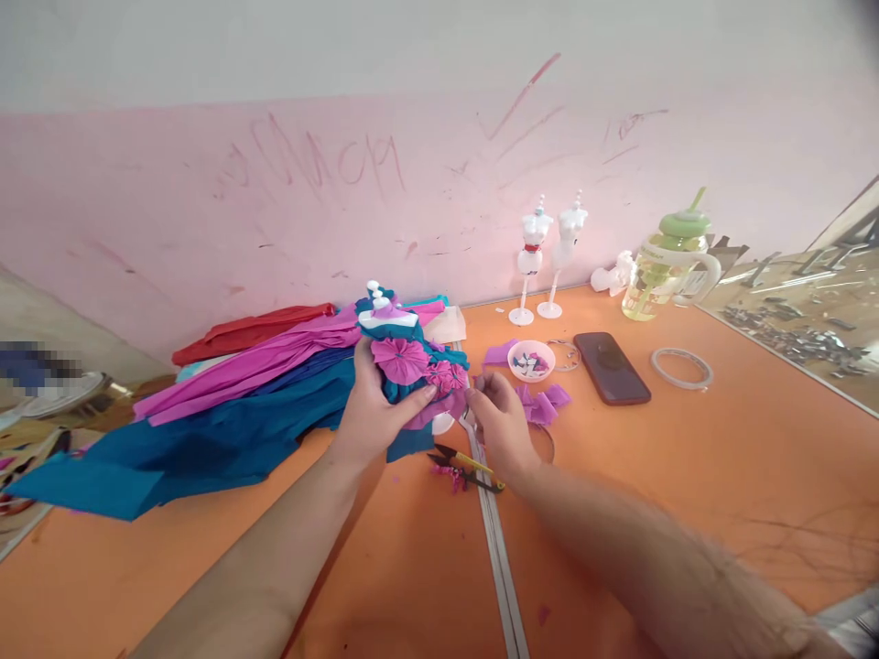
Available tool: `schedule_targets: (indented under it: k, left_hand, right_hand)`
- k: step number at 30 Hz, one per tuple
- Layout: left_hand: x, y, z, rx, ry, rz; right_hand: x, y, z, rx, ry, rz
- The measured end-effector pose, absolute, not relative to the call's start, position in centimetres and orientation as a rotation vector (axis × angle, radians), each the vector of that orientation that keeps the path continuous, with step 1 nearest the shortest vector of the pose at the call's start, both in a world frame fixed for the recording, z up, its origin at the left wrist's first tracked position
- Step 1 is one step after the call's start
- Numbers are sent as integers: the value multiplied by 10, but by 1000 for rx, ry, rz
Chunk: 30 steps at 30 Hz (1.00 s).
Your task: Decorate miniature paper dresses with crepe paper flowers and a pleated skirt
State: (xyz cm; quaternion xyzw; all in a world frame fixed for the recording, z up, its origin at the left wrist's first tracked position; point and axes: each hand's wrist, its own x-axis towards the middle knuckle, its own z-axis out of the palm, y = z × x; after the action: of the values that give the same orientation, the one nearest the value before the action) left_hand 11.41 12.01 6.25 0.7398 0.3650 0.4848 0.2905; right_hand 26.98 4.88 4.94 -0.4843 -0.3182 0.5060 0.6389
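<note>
My left hand (377, 403) is wrapped round a miniature dress form (388, 318) clothed in teal fabric. Pleated magenta rosettes (399, 360) cover its front, and my thumb presses beside the smaller ones. Close to the dress's right edge, my right hand (501, 416) has thumb and fingertips pinched together; whatever sits between them is too small to make out. Below the hands lie yellow-and-black thread snips (471, 467) with magenta scraps (448, 476) next to them. A purple ruffled strip (545, 403) rests just beyond my right hand.
Folded teal cloth (226, 448), magenta cloth (254, 364) and red cloth (254, 331) pile up at left. Two white dress forms (530, 261) stand by the wall. Toward the right are a small bowl (531, 373), a phone (611, 368), a tape roll (682, 368) and a green-lidded bottle (663, 275).
</note>
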Motion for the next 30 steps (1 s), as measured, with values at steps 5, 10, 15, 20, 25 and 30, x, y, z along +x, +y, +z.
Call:
schedule_targets:
  k: [5, 10, 15, 20, 25, 30]
  left_hand:
    - [112, 121, 62, 1917, 942, 1266]
    - [117, 116, 62, 1916, 959, 1289]
    - [118, 113, 63, 1892, 956, 1259]
    - [119, 111, 65, 1921, 983, 1245]
    - [121, 108, 67, 1939, 932, 1248]
    - [119, 105, 70, 1864, 932, 1226]
  right_hand:
    - [263, 40, 51, -1036, -637, 1424]
    - [264, 38, 51, -860, -443, 1588]
    - [263, 38, 49, -741, -434, 1613]
    - [262, 39, 50, -747, -469, 1590]
    - [261, 40, 48, -766, -477, 1570]
    - [258, 38, 50, -807, -512, 1538]
